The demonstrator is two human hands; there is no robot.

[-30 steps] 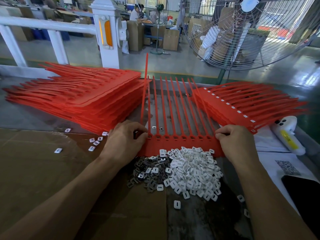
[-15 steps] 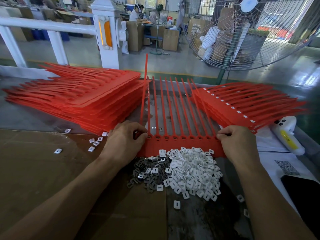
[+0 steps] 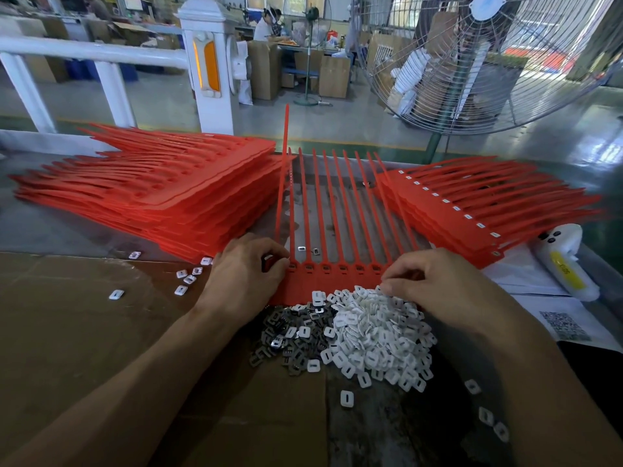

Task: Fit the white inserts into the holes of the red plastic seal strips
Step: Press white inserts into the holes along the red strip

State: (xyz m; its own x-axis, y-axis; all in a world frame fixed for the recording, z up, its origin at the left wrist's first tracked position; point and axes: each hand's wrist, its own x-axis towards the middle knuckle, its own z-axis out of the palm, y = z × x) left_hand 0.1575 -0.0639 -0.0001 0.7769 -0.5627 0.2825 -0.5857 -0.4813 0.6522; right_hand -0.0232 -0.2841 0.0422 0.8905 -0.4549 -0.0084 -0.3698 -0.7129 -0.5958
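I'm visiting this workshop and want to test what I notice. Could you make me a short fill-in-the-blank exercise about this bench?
1. The seal strips in front of the person are coloured ____.
2. The right hand reaches into the pile of ____ inserts.
3. The left hand rests on the ____ end of the strip sheet being worked on.
4. The stack of strips already fitted with inserts lies on the person's ____ side.

Missing words: red; white; left; right

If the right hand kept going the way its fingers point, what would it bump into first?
Probably the pile of white inserts: the right hand has its fingers curled down at the pile's far edge, beside the red strip sheet.
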